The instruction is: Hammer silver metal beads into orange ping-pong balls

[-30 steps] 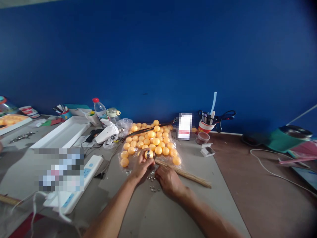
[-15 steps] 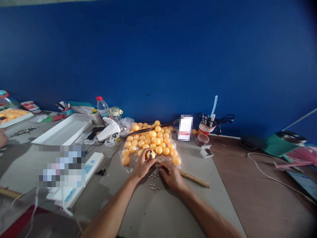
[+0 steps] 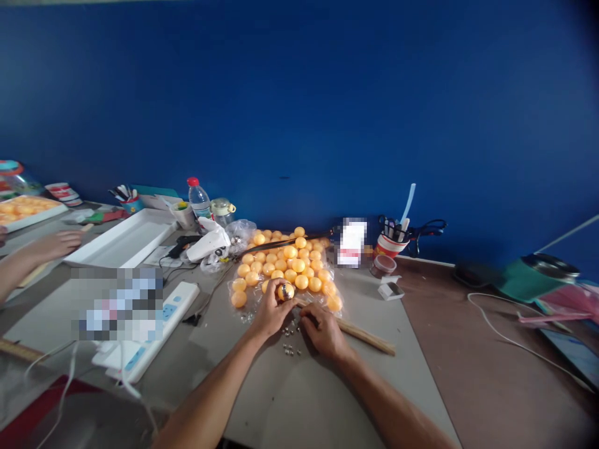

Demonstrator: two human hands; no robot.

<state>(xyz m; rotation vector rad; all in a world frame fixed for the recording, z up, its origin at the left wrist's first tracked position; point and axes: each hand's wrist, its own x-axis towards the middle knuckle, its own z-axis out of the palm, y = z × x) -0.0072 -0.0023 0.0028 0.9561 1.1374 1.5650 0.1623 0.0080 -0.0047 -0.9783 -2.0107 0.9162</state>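
Observation:
My left hand (image 3: pixel 272 313) is closed around an orange ping-pong ball (image 3: pixel 286 291) that carries dark, shiny pieces on its face. Close to its right, my right hand (image 3: pixel 322 329) has thumb and fingers pinched together; what they hold, if anything, is hidden. A bundle of thin wooden sticks (image 3: pixel 367 337) lies by the right hand, running partly behind it. Small shiny metal beads (image 3: pixel 291 351) are scattered on the table between my wrists. Just beyond both hands, many more orange balls (image 3: pixel 298 265) lie on clear plastic, with a dark strip (image 3: pixel 276 244) across them.
A white power strip (image 3: pixel 173 305) and a white tray (image 3: pixel 126 240) lie left. Behind are a bottle (image 3: pixel 199 199) and a hot glue gun (image 3: pixel 185 245). A pen cup (image 3: pixel 392 243) and small box (image 3: pixel 390 289) stand right. A co-worker's hand (image 3: pixel 60 243) reaches in at far left.
A co-worker's forearm and hand have come further into view at the far left, by the white tray. My hands stay nearly in place; the view has shifted slightly.

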